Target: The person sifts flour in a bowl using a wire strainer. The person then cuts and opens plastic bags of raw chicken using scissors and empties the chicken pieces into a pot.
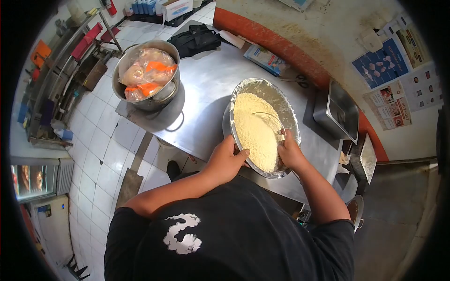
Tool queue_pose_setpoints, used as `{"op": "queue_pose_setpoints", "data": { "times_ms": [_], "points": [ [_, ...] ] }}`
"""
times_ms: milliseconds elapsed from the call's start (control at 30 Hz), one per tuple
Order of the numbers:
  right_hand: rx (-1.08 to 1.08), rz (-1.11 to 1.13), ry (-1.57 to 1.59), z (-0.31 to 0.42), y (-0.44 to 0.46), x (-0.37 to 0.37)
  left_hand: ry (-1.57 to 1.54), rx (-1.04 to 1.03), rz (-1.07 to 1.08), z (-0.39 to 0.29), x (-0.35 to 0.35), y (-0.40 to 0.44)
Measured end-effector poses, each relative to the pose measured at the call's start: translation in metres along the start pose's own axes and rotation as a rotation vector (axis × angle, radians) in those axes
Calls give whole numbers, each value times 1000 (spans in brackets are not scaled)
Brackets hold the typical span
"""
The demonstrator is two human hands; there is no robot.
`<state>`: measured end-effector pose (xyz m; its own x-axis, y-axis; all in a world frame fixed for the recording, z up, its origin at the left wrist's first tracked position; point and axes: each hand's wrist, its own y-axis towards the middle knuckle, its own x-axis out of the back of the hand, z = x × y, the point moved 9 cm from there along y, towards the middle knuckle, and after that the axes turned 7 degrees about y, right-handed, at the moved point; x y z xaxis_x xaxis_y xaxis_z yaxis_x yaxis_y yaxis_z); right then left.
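A metal bowl [293, 117] coated with flour along its inner wall is tilted over the steel table. Pale yellow flour [255, 136] fills its left and lower part. My left hand [226, 159] grips the bowl's near left rim, thumb over the edge. Inside the right side of the bowl, my right hand [289, 152] is closed round the handle of a wire whisk [269, 117], whose loops rest in the flour.
On the steel table [206, 79], a large pot [119, 89] holding bagged food stands at the left. Behind the bowl lie a black bag [194, 41], a blue packet [265, 58] and scissors [300, 80]. A steel pan [335, 117] is at the right.
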<state>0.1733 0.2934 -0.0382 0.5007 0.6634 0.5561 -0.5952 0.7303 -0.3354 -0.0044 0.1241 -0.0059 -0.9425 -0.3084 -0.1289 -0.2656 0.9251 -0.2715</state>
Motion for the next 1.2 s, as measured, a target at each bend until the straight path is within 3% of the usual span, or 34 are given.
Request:
{"op": "queue_pose_setpoints", "data": {
  "times_ms": [67,233,467,567,633,700,800,833,1033,1200],
  "points": [
    [-225,101,197,-3,0,-14,46,5,17,2,-1,1],
    [-345,254,326,-18,11,-34,166,-50,-40,8,9,3],
    [-410,424,400,-25,25,-43,14,-55,-46,19,18,5],
    [-488,364,261,-8,25,-31,-25,-35,-53,33,26,8],
    [-264,266,-68,-12,37,-13,-87,-2,-77,38,32,5],
    [-276,299,-158,7,22,-5,-94,13,-79,47,37,6],
    [-40,164,-611,41,6,-15,-119,45,-77,50,39,7],
    [-160,167,-646,56,0,-18,-128,57,-74,50,39,7],
    [-8,205,-414,39,19,-30,-97,66,-59,48,41,6],
    [-48,211,-243,32,26,-32,-56,-15,-65,47,40,10]
  ]
}}
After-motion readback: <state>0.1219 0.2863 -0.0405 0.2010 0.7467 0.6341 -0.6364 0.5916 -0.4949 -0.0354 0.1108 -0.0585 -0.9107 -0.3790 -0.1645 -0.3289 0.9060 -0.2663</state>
